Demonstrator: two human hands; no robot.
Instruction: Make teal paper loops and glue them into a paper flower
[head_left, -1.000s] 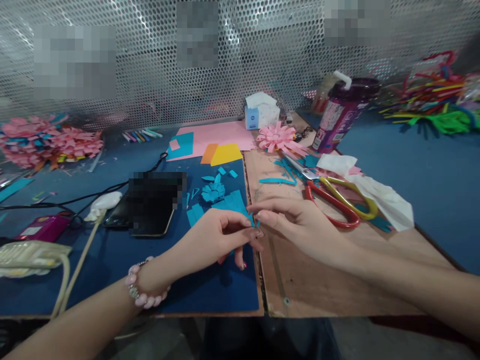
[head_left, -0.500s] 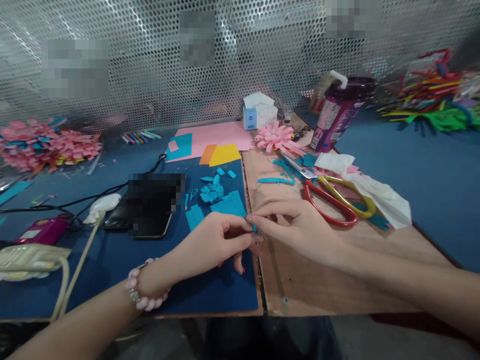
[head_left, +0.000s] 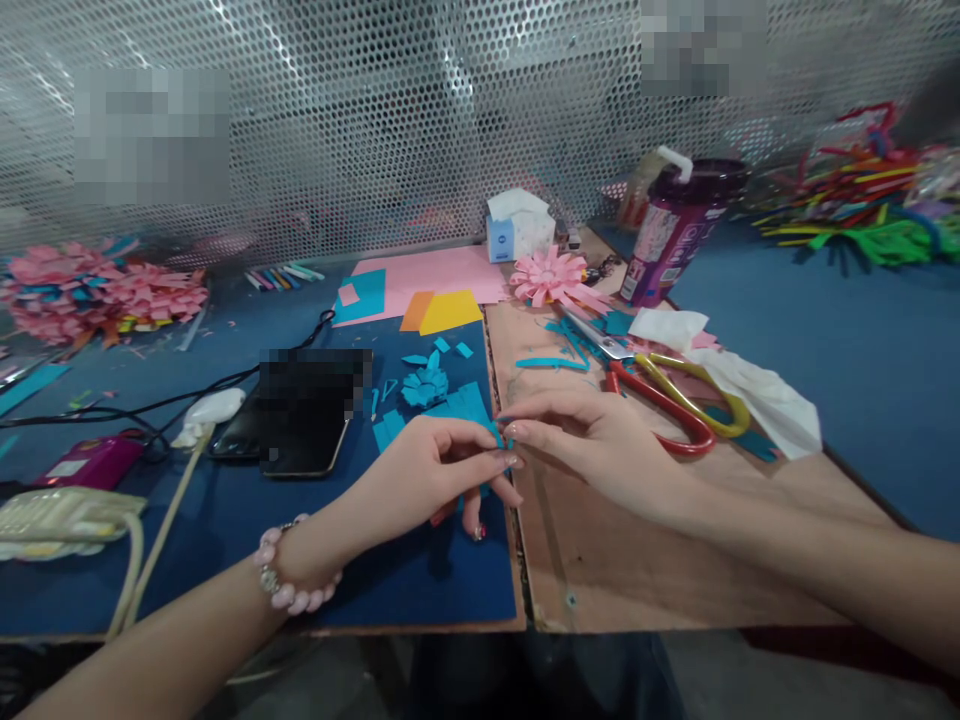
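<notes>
A small blue paper piece (head_left: 508, 437) is pinched between the fingertips of both hands, mostly hidden by them. My left hand (head_left: 446, 465), with a beaded bracelet at the wrist, holds it from the left. From the right, my right hand (head_left: 581, 440) closes thumb and forefinger on it. Just beyond the hands lie a blue paper flower (head_left: 425, 384) and blue paper sheets (head_left: 466, 402). Red-and-yellow-handled scissors (head_left: 679, 395) rest to the right, beside blue strips (head_left: 551, 363).
A phone (head_left: 307, 420) and cables lie left. Pink sheets (head_left: 442, 270), a tissue box (head_left: 517, 230), a pink flower (head_left: 551, 275) and a purple cup (head_left: 675, 235) stand or lie behind. Crumpled tissue (head_left: 772, 400) is right; a metal mesh panel (head_left: 480, 120) rises at the back.
Both hands have shifted slightly up, still together at the fingertips. Slightly more blue paper shows between and below the fingers.
</notes>
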